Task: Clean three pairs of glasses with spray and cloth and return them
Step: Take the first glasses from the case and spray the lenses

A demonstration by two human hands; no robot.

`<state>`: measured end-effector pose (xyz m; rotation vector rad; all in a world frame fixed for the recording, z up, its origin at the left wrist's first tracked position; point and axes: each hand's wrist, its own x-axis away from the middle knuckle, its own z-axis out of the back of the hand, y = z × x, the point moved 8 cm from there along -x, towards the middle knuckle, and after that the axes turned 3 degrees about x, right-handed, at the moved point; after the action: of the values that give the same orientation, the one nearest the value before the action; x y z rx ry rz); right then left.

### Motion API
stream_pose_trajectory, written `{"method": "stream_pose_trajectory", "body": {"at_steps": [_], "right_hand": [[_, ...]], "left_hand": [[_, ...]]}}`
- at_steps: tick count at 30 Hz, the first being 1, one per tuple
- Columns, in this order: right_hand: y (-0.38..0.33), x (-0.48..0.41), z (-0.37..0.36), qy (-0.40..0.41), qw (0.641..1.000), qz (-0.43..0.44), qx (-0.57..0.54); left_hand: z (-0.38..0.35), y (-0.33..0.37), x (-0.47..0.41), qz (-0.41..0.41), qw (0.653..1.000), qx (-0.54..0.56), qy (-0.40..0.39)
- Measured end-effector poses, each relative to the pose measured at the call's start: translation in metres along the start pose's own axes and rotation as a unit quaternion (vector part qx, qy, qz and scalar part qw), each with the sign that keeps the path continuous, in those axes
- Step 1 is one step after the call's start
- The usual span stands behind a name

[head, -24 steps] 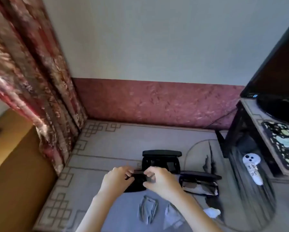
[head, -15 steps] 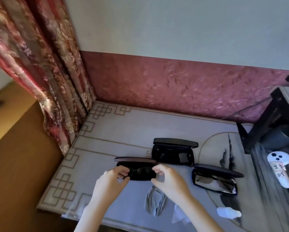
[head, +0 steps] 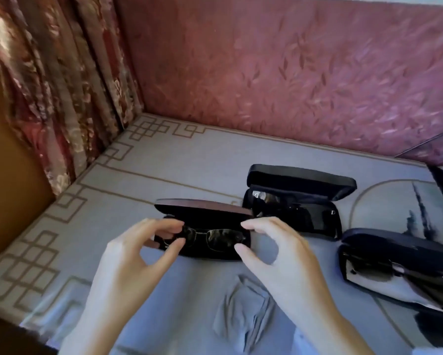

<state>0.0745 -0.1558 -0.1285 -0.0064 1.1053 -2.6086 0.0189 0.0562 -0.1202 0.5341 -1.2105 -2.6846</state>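
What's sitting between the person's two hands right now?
In the head view, an open dark case holding a pair of glasses lies between the left hand and right hand.
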Motion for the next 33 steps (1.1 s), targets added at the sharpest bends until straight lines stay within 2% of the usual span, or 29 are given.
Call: {"method": "stream_pose_trajectory", "body": {"at_steps": [5, 14, 22, 33], "right_hand": [[-0.002, 0.009, 0.0, 0.03, 0.998, 0.061, 0.006], [0.009, 0.024, -0.011, 0.047, 0.998, 0.031, 0.011], [-0.007, 0.018, -0.032, 0.085, 0.993, 0.056, 0.06], [-0.014, 0.011, -0.048, 0.131, 0.98, 0.045, 0.14]], "left_hand": [[-0.007, 0.001, 0.018, -0.074, 0.996, 0.022, 0.048], [-0.008, -0.023, 0.044, -0.072, 0.993, 0.066, 0.072], [-0.016, -0.021, 0.025, -0.129, 0.99, -0.001, 0.064], [-0.033, -0.027, 0.012, -0.094, 0.991, -0.077, 0.052]]}}
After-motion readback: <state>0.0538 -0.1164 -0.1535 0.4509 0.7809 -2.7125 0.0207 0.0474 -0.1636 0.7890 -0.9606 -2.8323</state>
